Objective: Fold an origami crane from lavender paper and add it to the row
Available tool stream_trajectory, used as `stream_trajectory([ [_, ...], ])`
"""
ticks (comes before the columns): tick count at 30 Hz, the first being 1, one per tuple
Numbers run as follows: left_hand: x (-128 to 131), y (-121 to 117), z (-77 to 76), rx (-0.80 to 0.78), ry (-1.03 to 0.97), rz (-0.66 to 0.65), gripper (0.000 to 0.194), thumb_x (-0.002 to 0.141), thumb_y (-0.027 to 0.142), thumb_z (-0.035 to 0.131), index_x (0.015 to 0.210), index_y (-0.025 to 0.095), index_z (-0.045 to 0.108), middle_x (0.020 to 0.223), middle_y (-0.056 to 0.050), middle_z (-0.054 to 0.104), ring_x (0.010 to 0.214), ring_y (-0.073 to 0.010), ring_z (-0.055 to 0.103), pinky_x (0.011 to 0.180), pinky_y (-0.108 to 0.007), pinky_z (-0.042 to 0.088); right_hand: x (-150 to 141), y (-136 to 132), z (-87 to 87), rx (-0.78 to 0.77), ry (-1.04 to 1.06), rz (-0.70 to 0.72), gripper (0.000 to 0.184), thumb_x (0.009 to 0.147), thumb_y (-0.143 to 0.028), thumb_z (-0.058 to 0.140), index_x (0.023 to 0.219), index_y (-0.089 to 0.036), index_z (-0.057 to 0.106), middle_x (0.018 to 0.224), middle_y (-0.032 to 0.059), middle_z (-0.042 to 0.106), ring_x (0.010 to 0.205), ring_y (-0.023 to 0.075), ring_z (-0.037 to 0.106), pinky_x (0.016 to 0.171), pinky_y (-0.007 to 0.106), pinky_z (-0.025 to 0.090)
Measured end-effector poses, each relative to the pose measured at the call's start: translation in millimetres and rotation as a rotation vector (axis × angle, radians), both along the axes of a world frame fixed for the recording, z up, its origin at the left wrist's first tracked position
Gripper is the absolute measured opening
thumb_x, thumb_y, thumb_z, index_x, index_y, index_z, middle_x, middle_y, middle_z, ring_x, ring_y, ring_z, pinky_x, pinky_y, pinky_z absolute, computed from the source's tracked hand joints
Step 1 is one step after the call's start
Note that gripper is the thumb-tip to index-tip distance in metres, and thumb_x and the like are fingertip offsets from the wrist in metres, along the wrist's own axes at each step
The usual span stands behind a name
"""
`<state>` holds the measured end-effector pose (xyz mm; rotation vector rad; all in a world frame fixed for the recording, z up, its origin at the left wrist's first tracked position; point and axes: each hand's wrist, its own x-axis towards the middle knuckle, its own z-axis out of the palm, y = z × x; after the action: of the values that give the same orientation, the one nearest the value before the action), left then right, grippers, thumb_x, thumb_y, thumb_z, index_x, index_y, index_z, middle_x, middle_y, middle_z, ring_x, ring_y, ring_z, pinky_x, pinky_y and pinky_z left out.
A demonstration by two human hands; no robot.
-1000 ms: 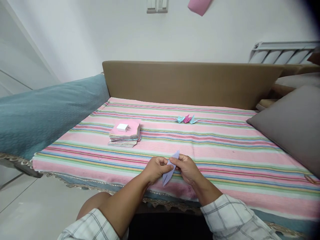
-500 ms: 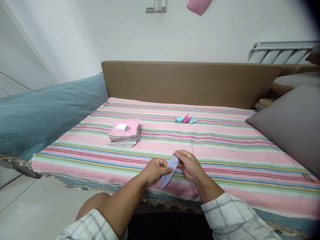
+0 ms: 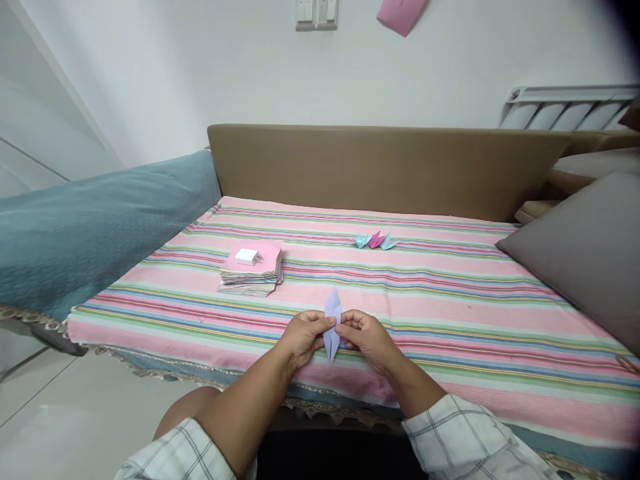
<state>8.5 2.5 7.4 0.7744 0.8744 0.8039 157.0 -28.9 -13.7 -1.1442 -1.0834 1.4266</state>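
Observation:
A pale lavender folded paper [image 3: 332, 320], long and diamond-shaped with a slit at its lower end, stands nearly upright between my hands. My left hand [image 3: 303, 339] pinches its left edge between thumb and fingers. On the opposite edge, my right hand [image 3: 366, 337] grips it with thumb and curled fingers. Beyond my hands, on the striped cloth, sit folded paper cranes: a light blue one [image 3: 361, 241], a magenta one [image 3: 376, 240] and another light blue one [image 3: 387, 242]. The fingertips behind the paper are partly hidden.
To the left rests a stack of square paper [image 3: 251, 275] with a white charger plug [image 3: 248, 256] on top. A striped cloth [image 3: 430, 300] covers the seat. A grey pillow [image 3: 585, 253] lies at right, a blue-covered armrest [image 3: 110, 220] at left, a brown backrest [image 3: 380, 170] behind.
The lavender paper has turned from a slant to nearly upright. My right hand has moved from its upper tip down to its right side. The view has shifted slightly.

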Motion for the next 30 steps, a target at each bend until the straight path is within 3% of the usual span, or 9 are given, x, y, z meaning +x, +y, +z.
stream_trajectory([
  [2,-2.2,2.1,0.5,0.177,0.076,-0.021,0.029,0.050,0.034,0.083,0.063,0.013,0.067,0.063,-0.003,0.066,0.061,-0.0154,0.062,0.064,-0.028,0.052,2.3,0.6,1.2,0.111,-0.080,-0.045,0.026,0.067,-0.040,0.070,0.077,-0.018,0.059,0.067,-0.0016,0.056,0.057,0.0101,0.050,0.052,0.023,0.040],
  [6,-8.1,9.7,-4.7,0.811,0.369,0.005,0.009,0.064,0.021,0.073,0.073,0.019,0.072,0.087,-0.005,0.069,0.083,-0.0175,0.063,0.076,-0.027,0.050,11.1,1.1,3.3,0.554,-0.456,-0.152,0.008,0.077,-0.027,0.060,0.079,-0.020,0.062,0.081,0.0029,0.057,0.066,0.0132,0.053,0.059,0.026,0.044],
  [8,-10.2,13.7,-11.7,1.043,0.490,0.010,0.012,0.072,0.015,0.064,0.077,0.021,0.072,0.090,-0.005,0.069,0.083,-0.0157,0.064,0.075,-0.027,0.051,15.7,2.2,1.1,0.732,-0.624,-0.150,0.009,0.080,-0.020,0.053,0.082,-0.021,0.061,0.084,0.0040,0.057,0.071,0.0145,0.054,0.061,0.027,0.044],
  [11,-12.0,18.4,-23.9,1.275,0.689,-0.012,0.017,0.072,0.009,0.061,0.080,0.021,0.070,0.092,-0.004,0.069,0.083,-0.0158,0.064,0.076,-0.028,0.051,20.6,5.9,-6.4,0.891,-0.826,-0.121,0.015,0.083,-0.014,0.048,0.080,-0.021,0.060,0.083,0.0046,0.060,0.080,0.0172,0.055,0.070,0.030,0.045],
  [15,-13.3,21.9,-32.7,1.374,0.901,-0.128,0.017,0.072,0.007,0.059,0.081,0.020,0.066,0.095,-0.004,0.068,0.086,-0.0173,0.063,0.078,-0.029,0.050,24.0,10.3,-15.2,0.941,-1.049,-0.069,0.017,0.084,-0.013,0.048,0.079,-0.022,0.062,0.084,0.0049,0.064,0.081,0.0189,0.054,0.073,0.032,0.044],
  [19,-16.2,22.2,-29.5,1.427,0.974,-0.282,0.015,0.077,0.010,0.054,0.084,0.018,0.065,0.097,-0.007,0.068,0.089,-0.0201,0.062,0.079,-0.032,0.048,27.9,10.3,-16.1,0.911,-1.152,0.062,0.019,0.087,-0.015,0.047,0.083,-0.023,0.064,0.089,0.0034,0.067,0.083,0.0188,0.054,0.074,0.032,0.044],
  [24,-21.5,19.5,-21.6,1.494,0.914,-0.369,0.019,0.074,0.011,0.053,0.087,0.019,0.065,0.098,-0.006,0.068,0.093,-0.0216,0.059,0.087,-0.034,0.044,33.4,8.3,-13.6,0.862,-1.140,0.172,0.020,0.086,-0.015,0.046,0.092,-0.024,0.064,0.095,0.0032,0.067,0.089,0.0187,0.056,0.078,0.033,0.044],
  [30,-26.6,19.6,-17.1,1.471,0.887,-0.440,0.027,0.070,0.017,0.059,0.097,0.018,0.064,0.103,-0.007,0.067,0.097,-0.0234,0.058,0.090,-0.036,0.042,37.8,7.2,-8.1,0.816,-1.050,0.242,0.019,0.081,-0.019,0.052,0.097,-0.022,0.062,0.096,0.0043,0.066,0.089,0.0194,0.056,0.079,0.034,0.044],
])
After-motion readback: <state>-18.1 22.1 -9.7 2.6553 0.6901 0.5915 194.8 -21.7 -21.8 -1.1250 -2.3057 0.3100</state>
